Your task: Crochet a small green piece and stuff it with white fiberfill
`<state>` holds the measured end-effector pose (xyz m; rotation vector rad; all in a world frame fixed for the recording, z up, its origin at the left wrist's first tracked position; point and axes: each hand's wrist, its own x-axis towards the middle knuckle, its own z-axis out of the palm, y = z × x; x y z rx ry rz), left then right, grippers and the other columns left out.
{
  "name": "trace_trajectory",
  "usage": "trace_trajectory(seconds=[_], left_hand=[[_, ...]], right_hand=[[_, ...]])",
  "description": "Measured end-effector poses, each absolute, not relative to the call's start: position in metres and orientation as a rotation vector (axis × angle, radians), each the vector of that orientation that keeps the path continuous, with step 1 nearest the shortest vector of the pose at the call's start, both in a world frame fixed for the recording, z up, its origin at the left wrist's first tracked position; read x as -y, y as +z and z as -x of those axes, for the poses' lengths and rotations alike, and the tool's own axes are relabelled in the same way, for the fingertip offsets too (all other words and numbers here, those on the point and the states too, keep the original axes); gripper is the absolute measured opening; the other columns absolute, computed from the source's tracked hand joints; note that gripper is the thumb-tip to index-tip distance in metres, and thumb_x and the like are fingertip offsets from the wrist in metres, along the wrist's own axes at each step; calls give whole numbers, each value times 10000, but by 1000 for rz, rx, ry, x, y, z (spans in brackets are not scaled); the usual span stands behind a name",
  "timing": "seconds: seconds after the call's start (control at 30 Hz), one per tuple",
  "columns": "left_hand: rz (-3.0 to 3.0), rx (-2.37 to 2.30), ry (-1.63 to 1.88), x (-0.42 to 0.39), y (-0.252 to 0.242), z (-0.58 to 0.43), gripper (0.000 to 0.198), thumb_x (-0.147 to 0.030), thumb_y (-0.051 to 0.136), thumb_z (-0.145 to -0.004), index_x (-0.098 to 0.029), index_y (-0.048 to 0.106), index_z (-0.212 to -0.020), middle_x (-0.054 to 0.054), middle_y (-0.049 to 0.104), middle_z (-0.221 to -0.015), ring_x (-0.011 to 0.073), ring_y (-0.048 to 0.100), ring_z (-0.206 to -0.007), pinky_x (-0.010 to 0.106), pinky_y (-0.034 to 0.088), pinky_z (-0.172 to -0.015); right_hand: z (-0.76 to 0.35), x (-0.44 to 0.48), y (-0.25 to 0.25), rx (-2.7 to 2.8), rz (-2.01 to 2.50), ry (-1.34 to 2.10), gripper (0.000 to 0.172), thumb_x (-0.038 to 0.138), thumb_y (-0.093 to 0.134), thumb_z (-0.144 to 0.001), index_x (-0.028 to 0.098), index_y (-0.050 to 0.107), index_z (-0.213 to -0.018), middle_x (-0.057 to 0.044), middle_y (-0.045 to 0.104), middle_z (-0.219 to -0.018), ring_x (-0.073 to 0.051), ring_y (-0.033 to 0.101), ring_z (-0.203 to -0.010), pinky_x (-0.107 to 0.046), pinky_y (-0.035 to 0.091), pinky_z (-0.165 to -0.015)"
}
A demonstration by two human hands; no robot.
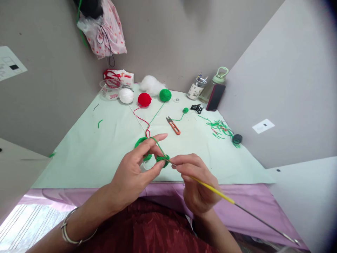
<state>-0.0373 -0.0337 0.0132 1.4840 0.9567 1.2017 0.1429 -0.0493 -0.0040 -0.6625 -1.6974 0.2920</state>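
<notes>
My left hand (138, 165) pinches a small green crochet piece (163, 160) between thumb and fingers, its index finger stretched out with green yarn running over it. In my right hand (197, 179) is a crochet hook (210, 187) with a yellow grip, its tip at the green piece and its long metal end pointing to the lower right. Behind my left fingers lies another green crocheted part (140, 142), partly hidden. Strands lead back to a green yarn ball (165, 95), a red yarn ball (144, 99) and a white yarn ball (126, 95).
Orange thread snips (173, 126) lie beyond my hands, near a tiny green yarn ball (185, 110). Yarn scraps (219, 128) and a black tape roll (237, 138) are at right. White stuffing (151, 85), a plastic tub (110, 92), a pen cup (197, 89), a bottle (209, 89) and a phone (216, 97) stand at the back.
</notes>
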Motion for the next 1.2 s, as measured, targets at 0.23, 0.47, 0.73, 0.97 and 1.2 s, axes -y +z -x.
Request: trace_trajectory(seconds=[0.23, 0.47, 0.73, 0.97, 1.2], left_hand=[[-1618, -1011, 1260, 33, 9, 38, 286, -182, 675, -944, -236, 699, -1223, 49, 739, -1053, 214, 688, -1103, 370, 512, -1050], [-1942, -1035, 1427, 32, -1, 36, 320, -104, 643, -959, -253, 698, -1237, 36, 743, -1056, 187, 688, -979, 348, 544, -965], [-1187, -891, 1305, 40, 8, 29, 336, -279, 724, -961, -263, 676, -1293, 27, 657, -1045, 178, 651, -985, 323, 537, -954], [-685, -674, 1033, 33, 12, 28, 664, -242, 898, -780, -248, 666, -1402, -19, 603, -895, 125, 592, -841, 269, 504, -854], [-845, -711, 1033, 26, 5, 36, 732, -233, 867, -800, -271, 611, -1484, 0, 605, -953, 153, 578, -898, 296, 483, -854]], right_hand=[[-148, 55, -9, 1903, 750, 83, 360, 81, 590, -993, 267, 692, -1284, -118, 784, -1154, -223, 746, -993, -357, 645, -761], [-140, 53, -7, 1963, 797, -156, 330, 79, 591, -986, 241, 692, -1255, -124, 789, -1114, -218, 746, -965, -328, 653, -738], [-139, 51, -32, 1887, 800, -421, 432, 21, 693, -910, 305, 750, -1230, -79, 769, -1164, -233, 717, -1023, -362, 668, -772], [-145, 43, -35, 1789, 756, -192, 446, 88, 651, -970, 344, 711, -1331, -63, 795, -1114, -223, 745, -941, -362, 657, -709], [-143, 40, -10, 1655, 701, 288, 230, 158, 613, -1020, 276, 773, -1134, -66, 818, -970, -215, 772, -835, -367, 633, -677]])
